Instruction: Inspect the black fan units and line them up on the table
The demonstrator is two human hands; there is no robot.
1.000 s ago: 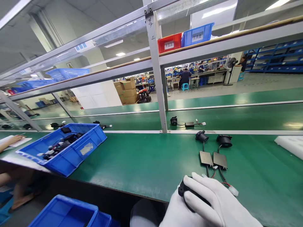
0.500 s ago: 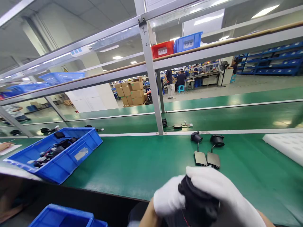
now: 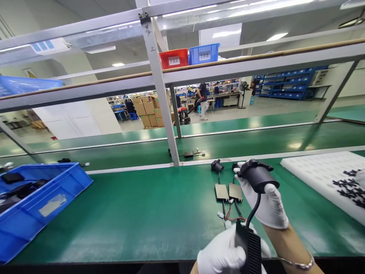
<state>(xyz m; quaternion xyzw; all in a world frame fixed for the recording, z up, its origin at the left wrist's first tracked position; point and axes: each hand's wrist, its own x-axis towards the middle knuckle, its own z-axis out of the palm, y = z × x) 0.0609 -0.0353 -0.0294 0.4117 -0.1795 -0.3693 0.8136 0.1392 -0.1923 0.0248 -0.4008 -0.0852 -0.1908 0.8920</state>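
Note:
Both my hands wear white gloves. My right hand (image 3: 266, 203) is raised over the green belt (image 3: 142, 213) and closed round a black round lamp head (image 3: 256, 177). A black cable runs from that head down to a flat black ribbed driver box (image 3: 248, 247), which my left hand (image 3: 225, 255) grips at the bottom edge of the view. Just behind my hands, two more lamp sets (image 3: 225, 186) lie on the belt, each a black head with a flat box and red and white leads.
A blue bin (image 3: 34, 205) of black parts stands at the left. A white foam tray (image 3: 322, 175) with small black pieces lies at the right. A grey frame post (image 3: 162, 99) rises mid-belt; another lamp set (image 3: 188, 154) lies behind it. People work far back.
My hands have come up and apart: the right lifted the lamp head forward over the belt, the left now holds the driver box. The view swung right, showing more of the foam tray.

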